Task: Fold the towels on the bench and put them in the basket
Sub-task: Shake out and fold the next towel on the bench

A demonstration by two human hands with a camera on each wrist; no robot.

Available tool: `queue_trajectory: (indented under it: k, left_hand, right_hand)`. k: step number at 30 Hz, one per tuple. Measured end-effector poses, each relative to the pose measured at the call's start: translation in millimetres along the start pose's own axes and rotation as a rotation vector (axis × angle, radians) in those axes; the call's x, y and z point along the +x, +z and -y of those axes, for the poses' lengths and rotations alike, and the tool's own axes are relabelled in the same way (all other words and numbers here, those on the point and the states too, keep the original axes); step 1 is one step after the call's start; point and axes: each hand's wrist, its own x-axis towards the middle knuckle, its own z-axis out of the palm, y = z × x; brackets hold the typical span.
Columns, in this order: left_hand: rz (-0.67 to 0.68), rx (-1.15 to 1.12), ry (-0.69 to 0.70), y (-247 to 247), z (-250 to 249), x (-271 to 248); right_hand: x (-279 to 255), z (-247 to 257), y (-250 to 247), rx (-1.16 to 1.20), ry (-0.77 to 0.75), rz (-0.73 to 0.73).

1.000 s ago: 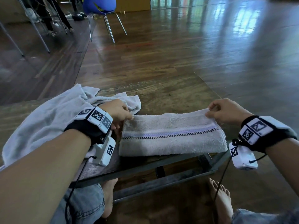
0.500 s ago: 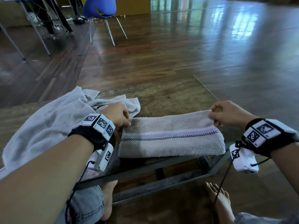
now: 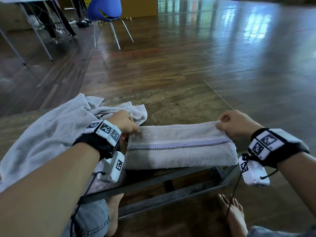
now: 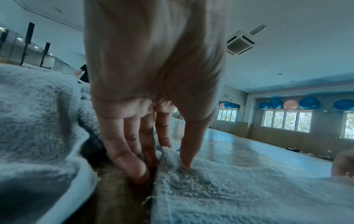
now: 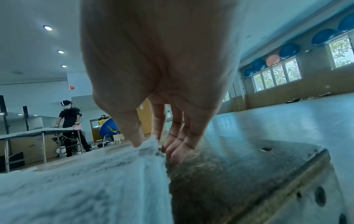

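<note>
A beige towel (image 3: 179, 147) with a purple and checked stripe lies folded lengthwise on the bench (image 3: 171, 177). My left hand (image 3: 125, 123) pinches its far left corner; in the left wrist view the thumb presses on top of the towel (image 4: 239, 189) and the fingers (image 4: 130, 151) go under its edge. My right hand (image 3: 234, 123) pinches the far right corner, lifted slightly; the right wrist view has thumb and fingers (image 5: 178, 145) closed on the towel's edge (image 5: 151, 144). A light grey towel (image 3: 47, 139) lies crumpled at the left. No basket is in view.
The bench's right end (image 5: 268, 166) is bare metal with holes. My bare feet (image 3: 234, 214) rest on the wooden floor below. A blue chair (image 3: 104, 9) and table legs (image 3: 34, 35) stand far back left. A person (image 5: 70, 121) works at a distant table.
Both hands keep their pinch on the towel's far corners. The right hand has raised its corner slightly, and the far edge now looks a little lifted and pulled taut.
</note>
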Motion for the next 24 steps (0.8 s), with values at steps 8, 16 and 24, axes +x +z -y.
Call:
queue_trajectory:
  k: [8, 16, 24]
  left_hand:
    - [0.000, 0.064, 0.057, 0.7, 0.6, 3.6]
    - [-0.025, 0.106, 0.080, -1.7, -1.1, 0.9]
    - [0.007, 0.042, 0.077, -6.1, 0.1, -1.1]
  right_hand:
    - [-2.2, 2.6, 5.0, -0.073, -0.074, 0.008]
    - [-3.5, 3.7, 5.5, -0.124, -0.076, 0.001]
    - [-4.8, 8.4, -5.6, -0.081, -0.098, 0.058]
